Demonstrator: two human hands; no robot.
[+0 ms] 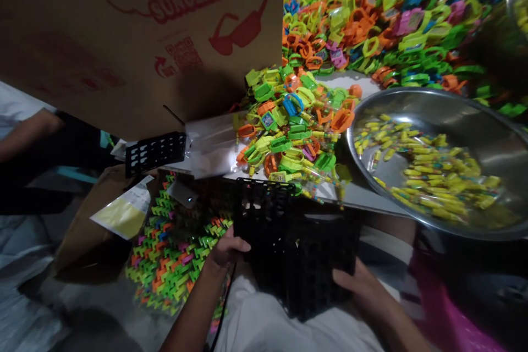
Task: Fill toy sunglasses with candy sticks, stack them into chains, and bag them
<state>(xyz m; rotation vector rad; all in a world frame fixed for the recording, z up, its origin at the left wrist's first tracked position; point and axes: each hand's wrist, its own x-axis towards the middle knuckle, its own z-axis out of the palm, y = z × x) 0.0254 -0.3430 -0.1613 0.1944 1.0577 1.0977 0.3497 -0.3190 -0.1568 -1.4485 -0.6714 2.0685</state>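
Black perforated plastic trays (322,264), apparently two and overlapping: they are hanging over the person's lap, just below the near edge of a white flat surface (371,198). Left hand (227,247): its grip is holding the trays at their left edge, the thumb pressing the near side. Right hand (361,280): its grip is holding them at the right edge, the thumb lying across the face.

On the surface, as I am seeing it from here: a loose heap of green, yellow, orange and blue plastic toy watches (292,126), spreading just beyond the trays. A wide, round, shiny steel bowl (487,121) is sitting to its right, holding small yellow wrapped tubes (449,181). A far larger multicoloured pile of similar watches (383,16) is filling the area behind.

To the left: a big brown cardboard box with red "SUNGLASSES" lettering (165,55) is looming over the heap; a small black slotted plastic rack (154,154) is leaning near its foot. Below, a mass of bright zigzag plastic pieces (177,264) is lying near the left forearm, and another person's arm (28,135) is showing at the far left
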